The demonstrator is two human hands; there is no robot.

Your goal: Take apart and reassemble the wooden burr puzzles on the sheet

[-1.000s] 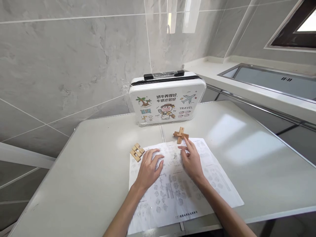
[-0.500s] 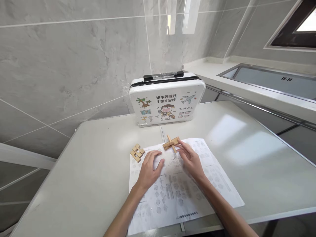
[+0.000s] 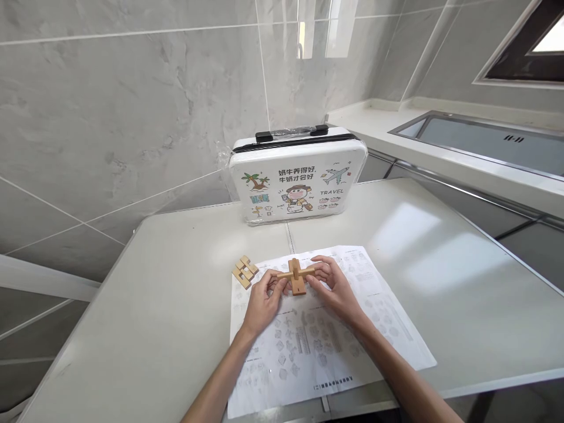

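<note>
A small wooden puzzle [image 3: 298, 287] of crossed pieces is held between my hands: a flat block with a thin rod running sideways through it. My left hand [image 3: 265, 296] pinches the rod's left end. On the other side, the fingers of my right hand [image 3: 333, 285] close around its right end. Another wooden piece cluster [image 3: 245, 272], flat with square gaps, lies left of my left hand, at the paper's upper left corner. Beneath my hands spreads a printed paper sheet [image 3: 304, 376] with many small diagrams.
A white travel case [image 3: 295, 197] with cartoon prints and a black handle stands at the back of the pale table [image 3: 145, 305], against the grey tiled wall. To the right runs a white counter with a sink [image 3: 480, 144].
The wooden puzzle has turned so its rod lies sideways, and it has come nearer to me. My left hand has moved up and taken hold of the rod's left end.
</note>
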